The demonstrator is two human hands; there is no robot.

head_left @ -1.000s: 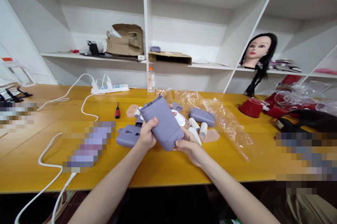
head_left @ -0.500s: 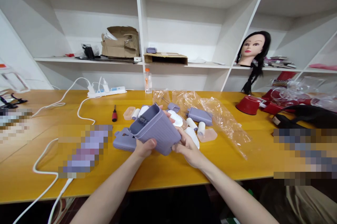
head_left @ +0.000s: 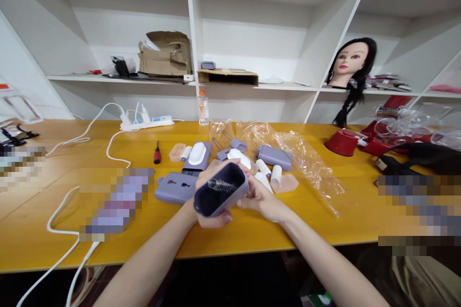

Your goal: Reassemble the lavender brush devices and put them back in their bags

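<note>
Lavender plastic housing [head_left: 220, 189] hovering above yellow tabletop [head_left: 230, 237], near front edge; open end with coil spring [head_left: 221, 185] tilting toward wearer, long axis pointing away. Left hand [head_left: 212, 220] cupping underneath, right hand [head_left: 261, 200] gripping far side, both closed around it.

White shelves [head_left: 252, 23] (deep bays) above a yellow table [head_left: 230, 244].

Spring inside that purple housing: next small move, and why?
I'd probably tilt the lavender plastic housing slightly, with the left hand and right hand keeping their grip, to check how the metal coil spring is seated. The open end is turned toward the view, but the dark inside hides where the spring is fixed.
</note>
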